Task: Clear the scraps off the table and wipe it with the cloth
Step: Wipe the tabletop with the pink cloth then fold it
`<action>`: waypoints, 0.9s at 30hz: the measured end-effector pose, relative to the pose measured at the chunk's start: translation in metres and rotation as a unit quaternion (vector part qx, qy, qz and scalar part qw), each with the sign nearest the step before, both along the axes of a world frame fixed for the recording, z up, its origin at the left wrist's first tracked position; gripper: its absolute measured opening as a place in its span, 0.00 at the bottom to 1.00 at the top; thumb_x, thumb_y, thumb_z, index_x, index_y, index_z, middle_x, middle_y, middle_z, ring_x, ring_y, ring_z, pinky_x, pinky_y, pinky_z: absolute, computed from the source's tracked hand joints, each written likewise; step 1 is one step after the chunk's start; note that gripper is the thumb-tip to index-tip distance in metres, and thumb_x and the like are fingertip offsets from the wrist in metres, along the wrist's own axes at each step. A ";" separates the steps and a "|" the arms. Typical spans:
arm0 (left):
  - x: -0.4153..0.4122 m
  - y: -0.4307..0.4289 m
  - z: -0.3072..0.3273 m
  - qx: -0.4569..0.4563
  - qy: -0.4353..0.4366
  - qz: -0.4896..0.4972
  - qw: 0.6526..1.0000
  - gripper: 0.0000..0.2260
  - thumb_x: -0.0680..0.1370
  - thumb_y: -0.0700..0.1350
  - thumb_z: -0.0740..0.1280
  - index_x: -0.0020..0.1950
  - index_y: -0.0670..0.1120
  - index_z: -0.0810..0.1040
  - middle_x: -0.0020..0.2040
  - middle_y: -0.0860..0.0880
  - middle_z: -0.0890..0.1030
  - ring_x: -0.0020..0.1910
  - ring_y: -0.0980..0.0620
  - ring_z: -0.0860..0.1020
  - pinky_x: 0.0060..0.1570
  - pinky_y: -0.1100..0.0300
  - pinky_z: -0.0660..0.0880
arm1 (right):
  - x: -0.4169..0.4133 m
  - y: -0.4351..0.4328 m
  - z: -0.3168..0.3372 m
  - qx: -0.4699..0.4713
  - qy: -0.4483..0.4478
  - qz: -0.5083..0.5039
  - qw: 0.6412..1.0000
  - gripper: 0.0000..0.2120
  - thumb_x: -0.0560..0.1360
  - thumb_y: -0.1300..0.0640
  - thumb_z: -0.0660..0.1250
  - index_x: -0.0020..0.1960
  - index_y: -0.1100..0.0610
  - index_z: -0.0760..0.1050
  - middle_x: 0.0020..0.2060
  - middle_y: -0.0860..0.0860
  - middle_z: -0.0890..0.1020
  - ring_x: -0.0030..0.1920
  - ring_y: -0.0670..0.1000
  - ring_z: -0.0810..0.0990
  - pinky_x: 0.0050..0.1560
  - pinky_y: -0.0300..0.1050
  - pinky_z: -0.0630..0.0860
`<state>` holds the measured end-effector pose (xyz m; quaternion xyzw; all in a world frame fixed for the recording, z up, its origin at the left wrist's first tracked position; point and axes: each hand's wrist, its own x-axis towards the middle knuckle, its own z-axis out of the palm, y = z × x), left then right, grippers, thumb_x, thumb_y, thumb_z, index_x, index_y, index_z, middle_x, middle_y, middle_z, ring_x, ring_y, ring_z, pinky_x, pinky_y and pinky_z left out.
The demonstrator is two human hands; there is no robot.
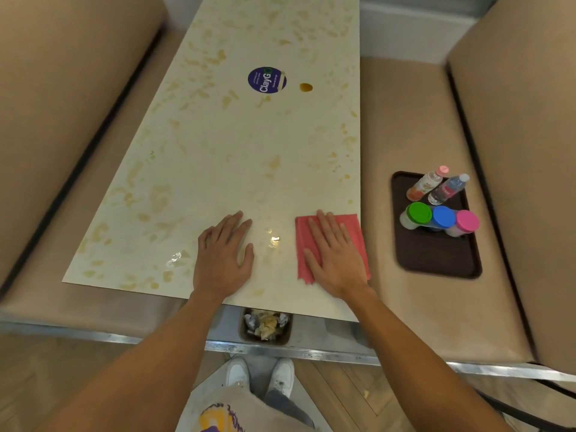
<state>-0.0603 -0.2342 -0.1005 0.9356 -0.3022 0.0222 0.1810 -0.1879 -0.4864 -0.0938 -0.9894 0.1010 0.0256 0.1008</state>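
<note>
Head view looks down a long pale table (249, 151) mottled with yellowish patches, and the cloth (355, 227) lies flat at its near right corner, under the right hand (335, 257). It is pinkish red, folded into a neat, flat rectangle with straight edges. It seems slightly longer along the table's length than across it, though the hand hides most of the middle. Its far edge faces the far end of the table, its right edge runs along the table's right edge, and its near right corner reaches just past that edge. The right hand presses on it with the palm down and the fingers straight and slightly spread, pointing away from the person, not curled round anything. The left hand (223, 257) rests just to the left on bare tabletop, also flat with relaxed fingers and holding nothing. Small wet glints show on the surface around it. Farther up the table sit a round purple sticker (267, 80) and, beside it, a small brown spot (305, 87). Below the near edge a dark bin (241, 328) holds crumpled scraps (265, 324). On the tan bench to the right a dark tray (436, 260) carries two bottles (428, 182) and three jars (444, 217) with green, blue and pink lids.
</note>
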 end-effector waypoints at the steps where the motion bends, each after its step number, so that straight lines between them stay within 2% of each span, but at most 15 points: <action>1: 0.000 0.000 0.000 -0.002 0.001 -0.001 1.000 0.25 0.83 0.54 0.60 0.80 0.52 0.69 0.83 0.54 0.64 0.82 0.53 0.61 0.78 0.47 0.58 | 0.000 -0.006 -0.001 -0.011 0.000 -0.053 0.999 0.33 0.86 0.39 0.44 0.85 0.55 0.43 0.84 0.53 0.42 0.83 0.52 0.37 0.83 0.56 0.43; 3: -0.001 0.001 0.000 -0.001 0.001 0.003 1.000 0.25 0.83 0.54 0.59 0.80 0.52 0.69 0.83 0.54 0.63 0.82 0.53 0.61 0.78 0.47 0.57 | 0.020 -0.011 -0.001 -0.031 0.000 -0.176 0.984 0.34 0.85 0.39 0.43 0.85 0.58 0.44 0.84 0.57 0.45 0.84 0.56 0.40 0.83 0.58 0.45; 5: -0.001 0.000 0.000 0.004 -0.001 0.001 1.000 0.25 0.83 0.54 0.59 0.80 0.52 0.69 0.83 0.54 0.63 0.82 0.53 0.60 0.78 0.48 0.57 | 0.051 -0.010 0.003 -0.017 0.019 -0.230 0.973 0.35 0.84 0.40 0.41 0.85 0.59 0.44 0.84 0.59 0.45 0.84 0.59 0.41 0.83 0.59 0.44; 6: 0.000 0.000 0.000 0.005 -0.001 0.001 1.000 0.25 0.83 0.54 0.59 0.80 0.52 0.69 0.83 0.54 0.63 0.82 0.54 0.60 0.78 0.48 0.57 | 0.060 -0.007 0.004 -0.010 0.027 -0.215 0.976 0.35 0.84 0.40 0.41 0.85 0.59 0.44 0.84 0.59 0.44 0.84 0.59 0.40 0.83 0.59 0.43; 8: 0.000 0.001 0.000 0.004 -0.002 0.001 1.000 0.25 0.83 0.54 0.59 0.80 0.52 0.69 0.83 0.54 0.64 0.82 0.53 0.61 0.78 0.48 0.57 | 0.058 0.000 0.002 -0.008 0.024 -0.116 0.993 0.34 0.85 0.40 0.41 0.85 0.56 0.43 0.84 0.56 0.42 0.83 0.56 0.37 0.83 0.58 0.41; 10: -0.001 0.000 0.000 0.004 -0.002 0.002 1.000 0.25 0.83 0.54 0.59 0.80 0.52 0.69 0.83 0.54 0.64 0.82 0.53 0.61 0.78 0.48 0.57 | 0.030 0.001 0.003 0.011 0.010 -0.001 1.000 0.33 0.86 0.40 0.43 0.85 0.54 0.42 0.84 0.52 0.40 0.83 0.52 0.35 0.83 0.56 0.42; 11: -0.001 0.000 0.000 0.003 -0.002 0.003 1.000 0.25 0.83 0.54 0.59 0.80 0.52 0.69 0.83 0.54 0.64 0.82 0.53 0.61 0.78 0.48 0.57 | 0.015 -0.002 0.003 0.022 0.007 0.023 0.999 0.33 0.86 0.40 0.45 0.85 0.53 0.42 0.84 0.51 0.40 0.83 0.51 0.35 0.83 0.56 0.42; 12: 0.000 0.000 0.000 0.001 0.000 0.002 1.000 0.25 0.83 0.54 0.59 0.80 0.53 0.69 0.83 0.54 0.64 0.82 0.53 0.61 0.78 0.48 0.57 | 0.005 -0.008 0.001 0.018 0.006 0.013 1.000 0.33 0.86 0.39 0.45 0.85 0.53 0.42 0.84 0.51 0.41 0.83 0.50 0.35 0.83 0.55 0.41; 14: -0.001 0.001 0.000 0.000 0.004 0.001 1.000 0.25 0.83 0.54 0.59 0.80 0.53 0.69 0.83 0.54 0.63 0.82 0.54 0.60 0.79 0.48 0.56 | 0.005 -0.017 -0.002 -0.011 0.007 -0.084 0.996 0.34 0.86 0.38 0.42 0.85 0.56 0.43 0.84 0.53 0.42 0.83 0.52 0.37 0.83 0.56 0.42; 16: 0.000 0.001 0.000 0.001 0.005 0.002 1.000 0.25 0.83 0.54 0.59 0.80 0.53 0.68 0.83 0.54 0.63 0.82 0.54 0.60 0.79 0.48 0.56 | 0.031 -0.017 -0.003 -0.026 0.010 -0.184 0.983 0.35 0.85 0.38 0.40 0.85 0.58 0.45 0.84 0.57 0.45 0.84 0.57 0.41 0.83 0.59 0.44; 18: 0.000 0.001 0.000 0.000 0.006 -0.001 1.000 0.25 0.83 0.54 0.59 0.80 0.53 0.68 0.83 0.54 0.63 0.82 0.54 0.59 0.78 0.48 0.56 | 0.060 -0.012 -0.001 -0.012 0.024 -0.216 0.976 0.35 0.84 0.39 0.39 0.85 0.57 0.45 0.84 0.58 0.45 0.84 0.59 0.40 0.83 0.60 0.43; 20: 0.001 0.001 -0.001 0.000 0.006 -0.004 1.000 0.25 0.83 0.54 0.59 0.80 0.53 0.69 0.83 0.54 0.63 0.82 0.54 0.60 0.78 0.48 0.56 | 0.070 -0.005 -0.003 -0.007 0.025 -0.150 0.988 0.33 0.85 0.40 0.39 0.85 0.54 0.42 0.84 0.55 0.41 0.83 0.57 0.36 0.83 0.59 0.42; 23: 0.001 0.001 -0.001 0.000 0.006 -0.002 1.000 0.25 0.82 0.54 0.60 0.80 0.52 0.70 0.83 0.54 0.64 0.82 0.53 0.61 0.78 0.49 0.57 | 0.038 0.011 -0.002 0.015 0.015 0.012 1.000 0.31 0.86 0.39 0.41 0.85 0.50 0.41 0.84 0.50 0.39 0.83 0.52 0.34 0.83 0.58 0.43; 25: 0.000 0.001 -0.001 -0.003 0.003 -0.004 1.000 0.24 0.82 0.54 0.60 0.79 0.52 0.70 0.82 0.53 0.65 0.81 0.53 0.62 0.77 0.49 0.58 | 0.006 0.020 -0.001 0.013 0.006 0.035 0.999 0.31 0.87 0.40 0.44 0.85 0.50 0.42 0.84 0.50 0.40 0.83 0.52 0.35 0.83 0.58 0.45; 27: 0.001 0.002 -0.001 -0.005 0.007 -0.005 1.000 0.24 0.82 0.54 0.61 0.79 0.53 0.70 0.82 0.53 0.65 0.81 0.52 0.62 0.77 0.49 0.58 | -0.022 0.030 -0.002 0.008 0.002 0.001 1.000 0.31 0.87 0.41 0.45 0.85 0.52 0.42 0.84 0.51 0.41 0.83 0.52 0.36 0.83 0.58 0.45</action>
